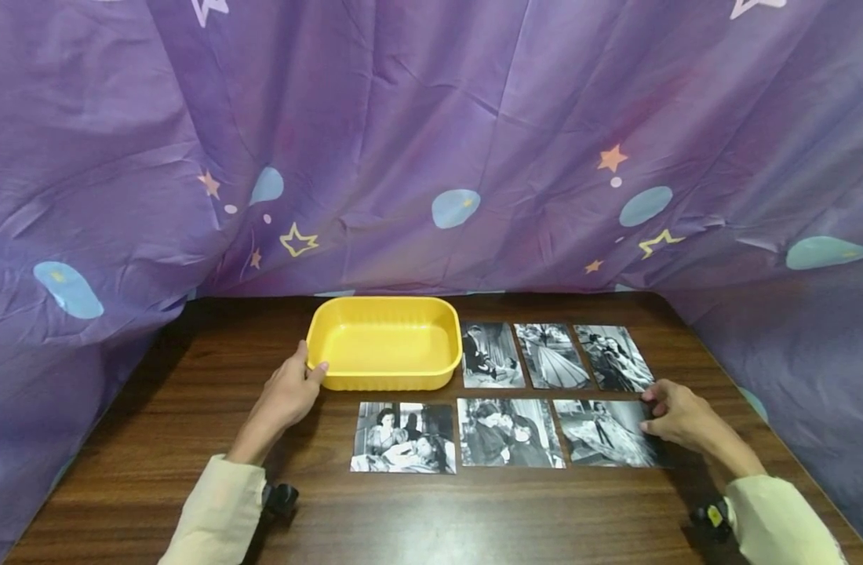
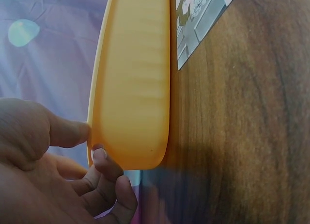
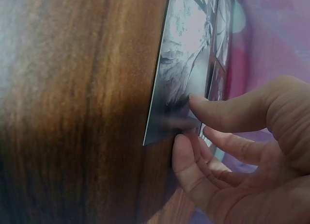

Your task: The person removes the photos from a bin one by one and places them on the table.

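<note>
My left hand [image 1: 289, 388] grips the near left corner of an empty yellow plastic basin [image 1: 385, 382], its thumb and fingers on the rim [image 2: 90, 136]. At the right, my right hand [image 1: 686, 416] pinches the right end of a black-and-white photo [image 1: 601, 431], the last in the front row. In the right wrist view the thumb [image 3: 206, 107] lies over that photo's face and a fingertip [image 3: 183, 149] is at its short edge. Left of it lie a photo of two people close together [image 1: 505, 431] and a photo with a reclining figure [image 1: 403, 439].
The back row, right of the basin, has a bedside-scene photo [image 1: 491, 357], a wide-gown photo [image 1: 553, 357] and another photo [image 1: 613, 357]. Everything stands on a dark wooden table [image 1: 417, 518]. A purple curtain [image 1: 375, 149] with stars hangs behind and at both sides.
</note>
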Demonstrator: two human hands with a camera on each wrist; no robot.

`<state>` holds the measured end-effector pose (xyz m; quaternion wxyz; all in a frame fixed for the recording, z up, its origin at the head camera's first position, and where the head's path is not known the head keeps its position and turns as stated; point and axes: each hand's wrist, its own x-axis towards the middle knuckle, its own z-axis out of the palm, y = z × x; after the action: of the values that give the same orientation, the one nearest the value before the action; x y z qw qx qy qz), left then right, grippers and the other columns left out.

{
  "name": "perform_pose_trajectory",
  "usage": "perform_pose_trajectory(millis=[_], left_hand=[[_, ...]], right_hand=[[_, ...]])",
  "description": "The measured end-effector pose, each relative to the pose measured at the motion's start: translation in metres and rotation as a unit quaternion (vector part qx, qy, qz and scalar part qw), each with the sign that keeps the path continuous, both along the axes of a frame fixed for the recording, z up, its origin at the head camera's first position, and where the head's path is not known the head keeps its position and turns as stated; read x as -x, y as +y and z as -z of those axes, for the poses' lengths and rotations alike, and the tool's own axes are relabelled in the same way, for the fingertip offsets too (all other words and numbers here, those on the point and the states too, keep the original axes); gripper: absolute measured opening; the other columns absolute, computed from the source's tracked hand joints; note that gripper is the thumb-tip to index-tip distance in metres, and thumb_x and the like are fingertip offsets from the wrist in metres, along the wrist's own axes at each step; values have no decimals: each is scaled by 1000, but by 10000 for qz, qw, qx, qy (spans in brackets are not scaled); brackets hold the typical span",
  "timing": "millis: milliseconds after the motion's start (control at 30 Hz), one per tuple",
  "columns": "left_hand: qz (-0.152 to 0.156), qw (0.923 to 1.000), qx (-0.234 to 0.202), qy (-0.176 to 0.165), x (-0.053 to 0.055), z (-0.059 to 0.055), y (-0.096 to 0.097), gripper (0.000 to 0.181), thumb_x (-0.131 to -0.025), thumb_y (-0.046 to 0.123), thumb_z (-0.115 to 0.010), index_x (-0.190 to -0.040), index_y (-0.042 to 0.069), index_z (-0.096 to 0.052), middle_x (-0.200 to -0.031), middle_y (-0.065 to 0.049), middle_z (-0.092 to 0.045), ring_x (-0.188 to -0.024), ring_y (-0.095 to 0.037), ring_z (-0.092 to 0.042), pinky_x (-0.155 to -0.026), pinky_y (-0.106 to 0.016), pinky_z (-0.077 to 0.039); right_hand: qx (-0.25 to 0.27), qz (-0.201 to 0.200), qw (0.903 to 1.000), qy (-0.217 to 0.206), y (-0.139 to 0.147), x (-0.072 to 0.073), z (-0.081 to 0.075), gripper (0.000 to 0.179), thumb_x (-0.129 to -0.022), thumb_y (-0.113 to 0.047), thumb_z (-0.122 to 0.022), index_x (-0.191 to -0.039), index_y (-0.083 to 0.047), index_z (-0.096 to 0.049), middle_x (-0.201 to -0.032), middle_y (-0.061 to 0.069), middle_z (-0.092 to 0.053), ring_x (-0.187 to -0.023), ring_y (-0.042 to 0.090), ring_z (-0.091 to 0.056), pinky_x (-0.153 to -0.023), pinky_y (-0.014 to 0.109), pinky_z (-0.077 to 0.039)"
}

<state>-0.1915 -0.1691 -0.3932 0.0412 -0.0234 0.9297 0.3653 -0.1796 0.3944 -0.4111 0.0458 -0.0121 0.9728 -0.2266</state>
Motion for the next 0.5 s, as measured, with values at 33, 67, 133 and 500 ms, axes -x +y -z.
perform_pose_trajectory(millis=[33, 67, 133, 500], left_hand=[[-6, 10000, -4, 12, 0, 0, 0, 69, -108, 24, -45, -157, -10, -10, -119, -28, -59, -108, -37, -51, -96, -56, -44], [-14, 10000, -5, 17, 0, 0, 0, 69, -108, 24, -45, -157, -11, -10, -115, -26, -59, -105, -36, -51, -93, -54, -44], [-39, 10000, -9, 8, 0, 0, 0, 69, -108, 24, -45, -157, -10, -10, -111, -24, -59, -103, -35, -51, -91, -52, -45], [-45, 10000, -37, -58, -2, -1, 1, 69, -109, 24, -44, -158, -9, -8, -129, -30, -56, -110, -35, -51, -96, -55, -44]], right_hand=[[-11, 14, 10000, -18, 0, 0, 0, 44, -73, -9, -81, -106, 9, -57, -86, 23, -64, -80, 36, -62, -63, 42, -48], [-29, 25, 10000, -31, -1, 0, 0, 44, -74, -9, -81, -106, 10, -57, -86, 23, -64, -80, 37, -62, -63, 42, -48], [-43, 43, 10000, -47, -1, 0, -1, 44, -73, -9, -81, -106, 10, -58, -86, 23, -64, -80, 37, -62, -64, 42, -48], [-63, 87, 9998, -153, -1, 0, -1, 42, -74, -11, -81, -103, 9, -59, -87, 22, -64, -81, 35, -62, -65, 42, -48]])
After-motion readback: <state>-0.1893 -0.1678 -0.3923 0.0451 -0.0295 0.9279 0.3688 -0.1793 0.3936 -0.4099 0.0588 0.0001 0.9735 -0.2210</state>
